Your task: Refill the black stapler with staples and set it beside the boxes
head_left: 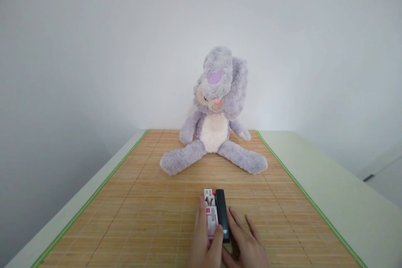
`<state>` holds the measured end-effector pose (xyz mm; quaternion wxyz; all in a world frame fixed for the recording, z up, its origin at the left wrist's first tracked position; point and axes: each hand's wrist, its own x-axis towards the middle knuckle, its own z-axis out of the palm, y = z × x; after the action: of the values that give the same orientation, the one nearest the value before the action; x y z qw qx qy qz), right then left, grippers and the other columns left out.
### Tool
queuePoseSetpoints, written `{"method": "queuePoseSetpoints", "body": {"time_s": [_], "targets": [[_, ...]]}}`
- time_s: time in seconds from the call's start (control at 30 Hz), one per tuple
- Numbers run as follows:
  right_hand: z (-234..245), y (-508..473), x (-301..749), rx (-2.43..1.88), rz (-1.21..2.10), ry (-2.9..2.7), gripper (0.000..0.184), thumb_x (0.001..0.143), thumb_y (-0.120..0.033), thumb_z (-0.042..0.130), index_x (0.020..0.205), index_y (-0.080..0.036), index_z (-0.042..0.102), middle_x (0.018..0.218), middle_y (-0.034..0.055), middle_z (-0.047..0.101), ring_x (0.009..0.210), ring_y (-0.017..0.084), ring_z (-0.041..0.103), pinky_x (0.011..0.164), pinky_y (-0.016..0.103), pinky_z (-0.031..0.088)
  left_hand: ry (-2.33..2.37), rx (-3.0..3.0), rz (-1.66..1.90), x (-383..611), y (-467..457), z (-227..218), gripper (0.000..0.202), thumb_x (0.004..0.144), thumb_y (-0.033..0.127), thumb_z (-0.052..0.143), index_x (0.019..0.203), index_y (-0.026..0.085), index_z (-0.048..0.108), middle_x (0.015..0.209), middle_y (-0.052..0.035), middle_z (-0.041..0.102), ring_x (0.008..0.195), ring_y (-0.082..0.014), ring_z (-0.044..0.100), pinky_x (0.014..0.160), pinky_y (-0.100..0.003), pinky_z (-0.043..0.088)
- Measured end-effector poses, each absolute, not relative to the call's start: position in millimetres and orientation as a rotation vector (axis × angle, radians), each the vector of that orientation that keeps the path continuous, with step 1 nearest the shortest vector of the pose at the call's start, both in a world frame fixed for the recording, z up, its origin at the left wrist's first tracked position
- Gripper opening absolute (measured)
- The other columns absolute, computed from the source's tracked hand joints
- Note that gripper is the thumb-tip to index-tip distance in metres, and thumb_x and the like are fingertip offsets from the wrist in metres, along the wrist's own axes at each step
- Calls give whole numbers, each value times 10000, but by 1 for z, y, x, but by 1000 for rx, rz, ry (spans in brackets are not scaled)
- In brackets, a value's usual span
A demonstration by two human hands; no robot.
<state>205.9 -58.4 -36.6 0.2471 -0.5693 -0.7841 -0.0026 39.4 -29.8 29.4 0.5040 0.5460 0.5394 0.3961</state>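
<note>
My left hand (pixel 205 240) is closed around two small white boxes with red print, its fingers along their left side and its thumb at the near right corner. The nearer box (pixel 212 221) has a grey patch on top. Beyond it lies the farther box (pixel 209 197), which carries a small dark picture. Right beside them, side by side, is a long black object (pixel 222 213) shaped like a stapler, with white print at its near end. My right hand (pixel 246 240) lies with fingers spread on the mat, its fingertips close against the black object's right side.
A grey plush rabbit (pixel 214 134) sits at the far end of the bamboo mat (pixel 150 209), legs spread and one ear over its face. The mat has green edging and lies on a pale table (pixel 314 163). A white wall (pixel 125 50) stands behind.
</note>
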Motion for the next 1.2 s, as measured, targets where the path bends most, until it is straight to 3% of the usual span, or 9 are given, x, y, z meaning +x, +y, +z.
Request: {"method": "queuePoseSetpoints", "body": {"time_s": [0.13, 0.27, 0.37, 0.63, 0.83, 0.97, 1.2], "targets": [[-32, -59, 203, -1570, -14, -2088, 900, 868, -288, 666, 1649, -289, 219, 1542, 45, 522, 1355, 294, 590, 1120, 460, 500, 1278, 1314, 998, 38, -29, 16, 846, 907, 378, 555, 1642, 135, 215, 1716, -88, 190, 1595, -248, 161, 1315, -379, 134], [-24, -60, 200, -1599, -36, -2009, 718, 909, -413, 657, 1576, -297, 418, 1448, 48, 630, 1284, 282, 650, 1104, 428, 511, 1230, 1267, 1012, 31, -29, 8, 827, 897, 424, 567, 1626, 153, 287, 1701, -76, 243, 1584, -260, 205, 1309, -370, 171], [-18, -60, 200, -1592, -21, -2014, 666, 914, -486, 651, 1533, -303, 489, 1389, 43, 678, 1249, 274, 673, 1085, 413, 524, 1206, 1189, 1007, 28, -31, 3, 844, 891, 464, 563, 1627, 155, 287, 1688, -73, 283, 1567, -257, 258, 1293, -350, 229], [-19, -59, 201, -1553, 46, -2028, 689, 880, -368, 688, 1536, -310, 486, 1404, 33, 663, 1253, 263, 672, 1099, 400, 518, 1231, 1139, 1083, 36, -35, -15, 827, 850, 398, 604, 1601, 164, 350, 1675, -84, 315, 1557, -275, 290, 1283, -384, 270], [-20, -57, 217, -1642, 165, -2018, 701, 824, -299, 719, 1501, -277, 539, 1460, 69, 602, 1303, 294, 634, 1116, 448, 506, 1313, 1210, 1111, 57, -38, -2, 808, 814, 302, 616, 1577, 155, 394, 1661, -104, 353, 1558, -276, 290, 1289, -385, 253], [-17, -59, 247, -1757, 227, -2003, 665, 862, -330, 688, 1505, -255, 534, 1491, 83, 575, 1368, 304, 577, 1155, 498, 467, 1307, 1247, 1028, 89, -38, 17, 911, 767, 194, 610, 1623, 181, 297, 1671, -91, 336, 1561, -274, 283, 1290, -388, 244], [-18, -71, 315, -1838, 223, -1883, 649, 865, -350, 673, 1493, -242, 551, 1509, 91, 569, 1388, 301, 554, 1225, 496, 385, 1207, 1229, 895, 157, -40, 24, 1023, 748, 102, 544, 1664, 164, 94, 1733, -49, 137, 1594, -214, 157, 1295, -288, 182]]}}
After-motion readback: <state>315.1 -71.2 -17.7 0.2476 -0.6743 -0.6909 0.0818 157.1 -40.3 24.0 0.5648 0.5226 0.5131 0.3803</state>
